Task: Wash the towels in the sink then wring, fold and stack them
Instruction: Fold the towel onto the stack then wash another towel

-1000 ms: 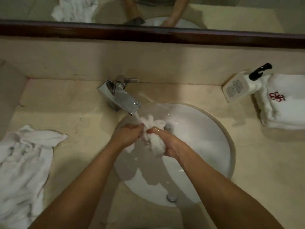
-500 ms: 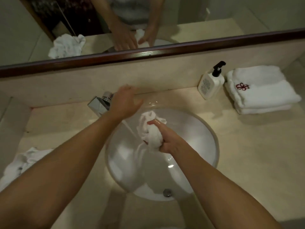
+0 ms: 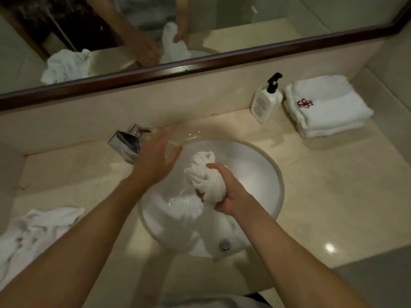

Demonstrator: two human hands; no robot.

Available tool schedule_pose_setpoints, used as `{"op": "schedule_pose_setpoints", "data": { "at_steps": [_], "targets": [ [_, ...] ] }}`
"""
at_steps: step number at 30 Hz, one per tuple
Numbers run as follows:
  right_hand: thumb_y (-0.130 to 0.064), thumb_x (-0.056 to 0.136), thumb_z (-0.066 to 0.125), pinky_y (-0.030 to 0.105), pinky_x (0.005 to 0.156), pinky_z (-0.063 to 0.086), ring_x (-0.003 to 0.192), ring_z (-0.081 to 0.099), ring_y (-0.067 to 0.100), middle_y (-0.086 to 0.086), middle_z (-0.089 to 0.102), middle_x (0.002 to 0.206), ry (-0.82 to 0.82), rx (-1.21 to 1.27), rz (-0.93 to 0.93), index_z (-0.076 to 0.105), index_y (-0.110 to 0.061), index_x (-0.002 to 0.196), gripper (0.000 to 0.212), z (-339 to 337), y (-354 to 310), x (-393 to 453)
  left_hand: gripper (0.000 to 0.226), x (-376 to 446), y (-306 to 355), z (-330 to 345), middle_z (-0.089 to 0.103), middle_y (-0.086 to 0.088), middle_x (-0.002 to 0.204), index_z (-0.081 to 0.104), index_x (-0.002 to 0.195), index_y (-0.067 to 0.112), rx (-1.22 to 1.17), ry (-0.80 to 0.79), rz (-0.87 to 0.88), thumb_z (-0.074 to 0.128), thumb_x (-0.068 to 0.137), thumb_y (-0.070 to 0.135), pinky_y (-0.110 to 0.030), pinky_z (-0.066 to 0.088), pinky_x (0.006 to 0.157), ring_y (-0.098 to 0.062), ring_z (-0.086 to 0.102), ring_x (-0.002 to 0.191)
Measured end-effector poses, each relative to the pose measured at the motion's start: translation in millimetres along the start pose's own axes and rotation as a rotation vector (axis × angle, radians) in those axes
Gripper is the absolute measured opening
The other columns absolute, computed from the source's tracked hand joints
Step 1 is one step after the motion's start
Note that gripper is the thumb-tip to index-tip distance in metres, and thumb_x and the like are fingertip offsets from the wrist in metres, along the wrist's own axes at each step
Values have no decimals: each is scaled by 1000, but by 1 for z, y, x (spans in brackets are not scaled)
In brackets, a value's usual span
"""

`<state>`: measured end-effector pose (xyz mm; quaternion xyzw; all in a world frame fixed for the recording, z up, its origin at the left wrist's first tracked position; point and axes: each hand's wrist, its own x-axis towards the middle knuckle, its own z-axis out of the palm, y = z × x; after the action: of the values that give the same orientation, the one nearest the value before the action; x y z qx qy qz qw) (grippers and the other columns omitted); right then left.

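The wet towel (image 3: 205,178) was bunched in your right hand (image 3: 224,192), squeezed over the sink (image 3: 266,174), dripping: wringing looked underway. Your left hand (image 3: 155,158), fingers spread and empty, hovered by the faucet (image 3: 126,143); next you likely needed it back to twist. A second before, both hands gripped the towel under the faucet.

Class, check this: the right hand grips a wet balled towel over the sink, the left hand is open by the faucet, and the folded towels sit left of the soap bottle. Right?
One error. The head view shows the folded towels right of the soap bottle, not left. The right hand does grip the balled towel over the sink, and the left hand is open by the faucet.
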<state>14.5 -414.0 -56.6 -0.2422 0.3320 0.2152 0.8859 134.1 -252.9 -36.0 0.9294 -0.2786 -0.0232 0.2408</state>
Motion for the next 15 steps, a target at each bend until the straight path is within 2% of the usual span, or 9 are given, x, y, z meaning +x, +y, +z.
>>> {"op": "schedule_pose_setpoints", "data": {
  "at_steps": [2,4,6,8,9,10,12,14,15],
  "targets": [
    [-27,87,62,26,49,51,55,60,18,6,64,69,-11,82,-8,70,-10,80,20,-1,5,-11,38,-33,17,33,62,-3,128,55,134,22,-426,182,-145,54,98,35,-31,46,96,-17,58,117],
    [-31,87,61,25,49,53,56,62,19,7,65,74,-15,193,13,72,-7,87,26,1,9,-26,41,-61,39,64,66,-1,117,60,126,22,-961,233,-539,59,92,45,-31,51,85,-17,63,107],
    [-33,94,54,26,50,56,60,68,20,8,70,79,0,265,-30,69,-6,102,31,6,14,-37,52,-68,56,83,71,-4,101,69,115,16,-1540,0,-793,58,87,59,-30,53,72,-18,67,93],
    [-33,99,54,25,54,59,62,71,12,0,74,75,100,276,-192,65,-13,106,24,0,27,-36,58,-62,62,94,74,-6,86,78,90,14,-1876,-225,-863,45,93,61,-30,58,68,-19,71,83],
    [-36,98,56,24,56,59,62,71,9,-4,74,73,155,277,-250,63,-17,105,21,-4,34,-35,61,-56,62,98,74,-10,96,78,94,11,-1962,-289,-856,45,92,62,-34,59,76,-21,72,91],
    [-40,96,59,24,57,60,63,71,8,-5,74,77,159,304,-247,63,-18,108,25,-7,40,-35,65,-50,61,101,68,-15,118,72,113,7,-2024,-314,-843,52,88,64,-40,56,90,-26,67,109],
    [-47,87,71,30,65,62,78,70,13,1,68,99,37,384,-141,59,-16,127,52,-6,46,-39,82,-42,58,107,50,-16,143,53,139,7,-2088,-395,-801,63,82,64,-46,45,105,-31,52,129],
    [-54,80,77,35,75,60,96,67,19,7,60,117,-60,356,-79,52,-12,141,79,-8,46,-42,73,-36,53,111,64,-16,123,61,128,6,-2013,-463,-857,63,81,62,-43,51,97,-31,63,112],
    [-56,80,74,37,74,61,94,69,22,9,63,118,-45,331,-87,55,-11,139,76,-11,45,-43,69,-33,49,112,68,-16,114,64,122,5,-1957,-497,-881,65,81,61,-43,51,95,-31,66,105]
  ]
}}
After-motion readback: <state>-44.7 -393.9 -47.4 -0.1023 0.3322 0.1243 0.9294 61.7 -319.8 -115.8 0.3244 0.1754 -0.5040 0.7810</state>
